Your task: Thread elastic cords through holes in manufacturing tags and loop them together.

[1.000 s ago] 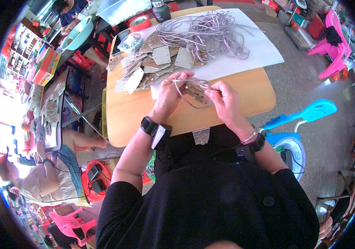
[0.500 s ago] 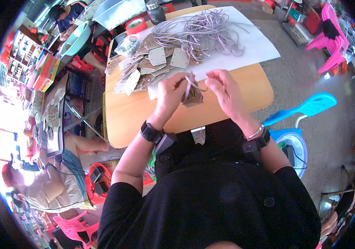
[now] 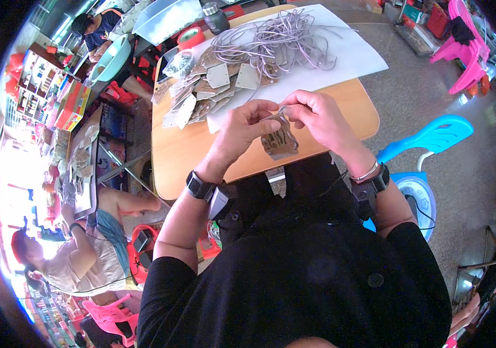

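Black short-sleeved shirt, black band with a small device on each wrist, thin bracelet on the right

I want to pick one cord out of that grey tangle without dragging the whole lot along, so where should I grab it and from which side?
Probably take the grey cords by a loose end, not the knotted middle. Several ends stick out of the right side of the pile onto the bare white sheet, lying apart from the rest. Come from the right, away from the cardboard tags on the left, and pinch one end from above.
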`<state>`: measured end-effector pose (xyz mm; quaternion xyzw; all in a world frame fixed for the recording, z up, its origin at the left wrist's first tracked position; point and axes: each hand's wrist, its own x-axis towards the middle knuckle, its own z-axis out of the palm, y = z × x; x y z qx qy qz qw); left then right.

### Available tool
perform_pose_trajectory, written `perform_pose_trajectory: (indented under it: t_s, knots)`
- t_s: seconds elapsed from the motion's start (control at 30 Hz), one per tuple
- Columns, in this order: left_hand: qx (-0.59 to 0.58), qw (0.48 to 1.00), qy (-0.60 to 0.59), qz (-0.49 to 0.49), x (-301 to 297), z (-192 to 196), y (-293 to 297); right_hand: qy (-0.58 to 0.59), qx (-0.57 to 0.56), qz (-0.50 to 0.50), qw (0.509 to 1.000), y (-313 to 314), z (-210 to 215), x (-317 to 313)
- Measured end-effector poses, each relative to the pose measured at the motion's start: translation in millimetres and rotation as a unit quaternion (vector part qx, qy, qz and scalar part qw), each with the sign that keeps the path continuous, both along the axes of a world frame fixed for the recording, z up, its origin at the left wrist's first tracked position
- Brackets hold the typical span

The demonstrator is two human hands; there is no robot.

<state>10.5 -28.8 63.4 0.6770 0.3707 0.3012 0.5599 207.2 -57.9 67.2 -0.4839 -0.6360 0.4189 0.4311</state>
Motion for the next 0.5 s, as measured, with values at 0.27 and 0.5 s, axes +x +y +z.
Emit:
perform_pose_trajectory:
  t_s: [0.27, 0.5]
  knots:
    - [-0.054, 0.997, -0.010, 0.063, 5, -7, -16, 0.004, 0.059, -0.022, 0.998, -9, -15, -5]
    - [-0.037, 0.994, 0.105, -0.005, -21, -9, -15, -0.082, 0.069, -0.002, 0.994, -10, -24, -11]
